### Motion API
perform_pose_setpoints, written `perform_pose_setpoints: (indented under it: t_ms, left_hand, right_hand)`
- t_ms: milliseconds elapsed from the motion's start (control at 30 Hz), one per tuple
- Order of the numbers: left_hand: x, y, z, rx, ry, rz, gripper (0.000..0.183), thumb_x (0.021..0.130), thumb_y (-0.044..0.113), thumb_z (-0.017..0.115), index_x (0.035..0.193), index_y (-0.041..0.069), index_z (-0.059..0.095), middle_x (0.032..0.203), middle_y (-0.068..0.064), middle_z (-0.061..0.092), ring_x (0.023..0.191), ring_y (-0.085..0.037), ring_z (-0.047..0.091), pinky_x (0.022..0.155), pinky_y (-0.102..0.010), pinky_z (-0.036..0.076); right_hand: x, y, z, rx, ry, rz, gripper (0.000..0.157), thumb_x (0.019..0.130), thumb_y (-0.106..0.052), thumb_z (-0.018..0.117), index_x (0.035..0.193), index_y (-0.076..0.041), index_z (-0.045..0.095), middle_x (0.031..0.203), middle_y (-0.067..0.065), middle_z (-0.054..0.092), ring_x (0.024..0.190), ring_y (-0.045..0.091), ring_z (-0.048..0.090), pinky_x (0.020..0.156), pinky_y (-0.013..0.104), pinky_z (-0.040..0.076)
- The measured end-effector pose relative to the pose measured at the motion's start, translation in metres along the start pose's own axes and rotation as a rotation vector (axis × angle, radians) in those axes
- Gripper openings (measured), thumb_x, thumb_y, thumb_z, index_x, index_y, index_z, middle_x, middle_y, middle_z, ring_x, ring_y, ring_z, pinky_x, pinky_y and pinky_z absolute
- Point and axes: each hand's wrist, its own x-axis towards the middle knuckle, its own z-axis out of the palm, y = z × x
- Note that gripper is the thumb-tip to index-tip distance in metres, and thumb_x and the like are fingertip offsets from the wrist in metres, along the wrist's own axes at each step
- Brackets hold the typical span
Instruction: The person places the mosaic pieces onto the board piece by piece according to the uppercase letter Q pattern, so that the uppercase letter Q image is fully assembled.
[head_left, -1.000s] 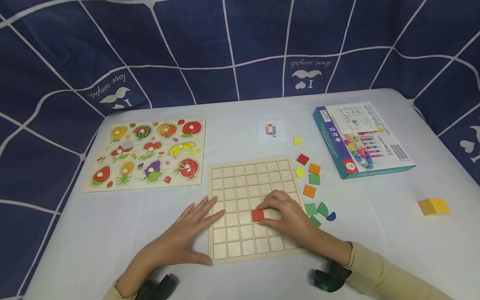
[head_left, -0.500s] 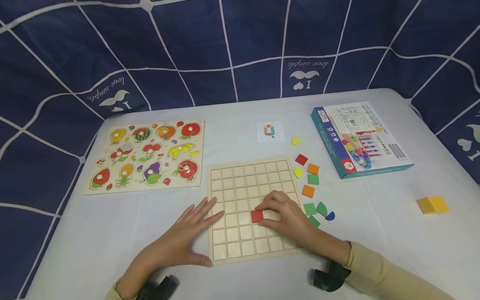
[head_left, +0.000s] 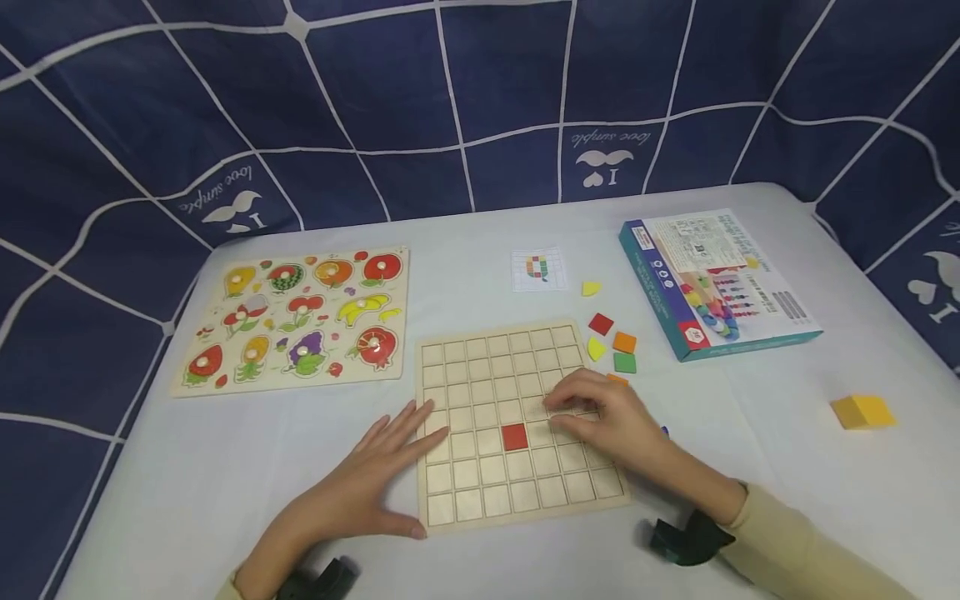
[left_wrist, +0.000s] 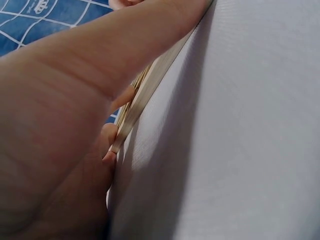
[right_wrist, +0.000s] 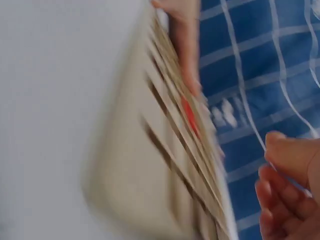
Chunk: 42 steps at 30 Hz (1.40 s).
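A red square tile (head_left: pixel 514 437) lies in one cell of the wooden grid board (head_left: pixel 468 504). My left hand (head_left: pixel 375 479) rests at the board's left side with its fingers spread, thumb at the near corner; the left wrist view shows this hand (left_wrist: pixel 75 85) against the board's edge (left_wrist: pixel 150 90). Over the right part of the board is my right hand (head_left: pixel 615 421), apart from the tile, fingers loosely bent. In the blurred right wrist view nothing shows between the fingers and thumb of this hand (right_wrist: pixel 292 185). Several green pieces are hidden behind it in the head view.
Right of the board lie a dark red tile (head_left: pixel 601 324), an orange tile (head_left: pixel 625 342), a green tile (head_left: pixel 625 362) and yellow pieces (head_left: pixel 596 348). Farther back are a pattern card (head_left: pixel 538 270) and a box (head_left: pixel 720 283). A fruit puzzle (head_left: pixel 292 321) lies left, a yellow block (head_left: pixel 862 412) far right.
My right hand has let go of the red tile and moved right, away from it. The tile stays in its cell, and my left hand has stayed in place.
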Motion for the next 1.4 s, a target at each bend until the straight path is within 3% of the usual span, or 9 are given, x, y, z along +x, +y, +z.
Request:
perform_pose_setpoints:
  t_ms: [100,200,333,533,633,833,1400]
  left_hand:
    - [-0.001,0.000,0.000,0.003,0.004,-0.001,0.108,0.058,0.060,0.077,0.148,0.026,0.029,0.156,0.000,0.004,0.140,-0.024,0.001,0.108,-0.052,0.003]
    - [-0.002,0.000,0.000,0.009,0.001,0.000,0.107,0.058,0.061,0.075,0.148,0.026,0.028,0.156,-0.001,0.005,0.140,-0.024,0.001,0.108,-0.050,0.003]
    - [-0.002,0.000,0.001,0.015,0.006,0.005,0.107,0.059,0.062,0.075,0.148,0.026,0.028,0.156,-0.001,0.006,0.140,-0.025,0.002,0.108,-0.050,0.003]
    - [-0.003,0.000,0.001,-0.006,0.015,-0.015,0.108,0.057,0.062,0.075,0.148,0.028,0.028,0.156,0.002,0.005,0.140,-0.023,0.001,0.109,-0.045,0.000]
    - [-0.003,-0.001,0.001,-0.008,0.024,-0.004,0.108,0.057,0.062,0.074,0.148,0.027,0.029,0.156,0.000,0.005,0.140,-0.025,0.002,0.109,-0.047,0.001]
    - [-0.001,-0.001,0.001,0.004,0.022,0.008,0.107,0.058,0.063,0.074,0.148,0.026,0.028,0.156,-0.001,0.005,0.140,-0.026,0.003,0.107,-0.052,0.004]
    - [-0.001,-0.001,0.002,0.014,0.021,0.009,0.108,0.058,0.061,0.076,0.148,0.026,0.028,0.156,-0.001,0.006,0.140,-0.025,0.002,0.109,-0.044,0.000]
  right_hand:
    - [-0.006,0.014,-0.029,0.007,0.032,-0.018,0.018,0.076,-0.004,0.076,0.092,-0.011,0.072,0.090,-0.008,0.064,0.077,0.012,0.054,0.064,0.024,0.045]
    - [-0.017,0.031,-0.054,0.016,0.021,0.027,0.018,0.079,0.000,0.072,0.094,-0.010,0.071,0.091,-0.003,0.065,0.075,0.012,0.053,0.064,0.020,0.045]
    - [-0.029,0.050,-0.070,0.006,-0.019,0.070,0.020,0.079,0.003,0.070,0.095,-0.009,0.071,0.091,-0.002,0.065,0.077,0.011,0.053,0.063,0.020,0.044]
    - [-0.032,0.058,-0.067,-0.043,-0.087,0.053,0.024,0.077,-0.006,0.075,0.100,-0.014,0.072,0.097,-0.007,0.064,0.092,0.011,0.056,0.080,0.016,0.043]
    - [-0.033,0.057,-0.064,-0.088,-0.106,0.029,0.029,0.074,-0.008,0.078,0.101,-0.015,0.072,0.099,-0.009,0.063,0.096,0.011,0.056,0.085,0.014,0.040]
    - [-0.035,0.054,-0.063,-0.164,-0.118,-0.021,0.033,0.071,-0.007,0.081,0.102,-0.016,0.072,0.100,-0.010,0.058,0.096,0.011,0.053,0.088,0.011,0.036]
    - [-0.036,0.057,-0.060,-0.231,-0.086,-0.072,0.036,0.066,-0.003,0.083,0.097,-0.016,0.072,0.098,-0.011,0.057,0.093,0.011,0.054,0.087,0.009,0.036]
